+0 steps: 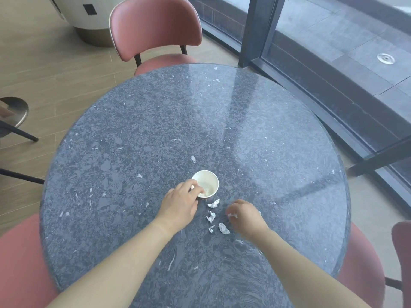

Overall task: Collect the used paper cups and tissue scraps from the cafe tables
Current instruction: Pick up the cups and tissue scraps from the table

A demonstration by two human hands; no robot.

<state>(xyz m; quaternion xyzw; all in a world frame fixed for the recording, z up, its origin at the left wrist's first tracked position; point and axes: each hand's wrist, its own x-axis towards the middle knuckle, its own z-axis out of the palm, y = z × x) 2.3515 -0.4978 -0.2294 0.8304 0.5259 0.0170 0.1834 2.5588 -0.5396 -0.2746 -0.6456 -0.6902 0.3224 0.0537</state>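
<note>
I have a round table (133,141) in front of me, dark grey speckled stone with white flecks and a glossy top. A white paper cup (209,185) stands upright on it, just off centre toward 5 o'clock. Four crumpled white tissue scraps lie on the bare stone at the cup's 6 o'clock, apart from one another: one scrap (214,203) just beside the cup's base, a second (210,216) nearer me, then a small one (211,228) and a larger one (224,228) side by side, closest to my edge.
</note>
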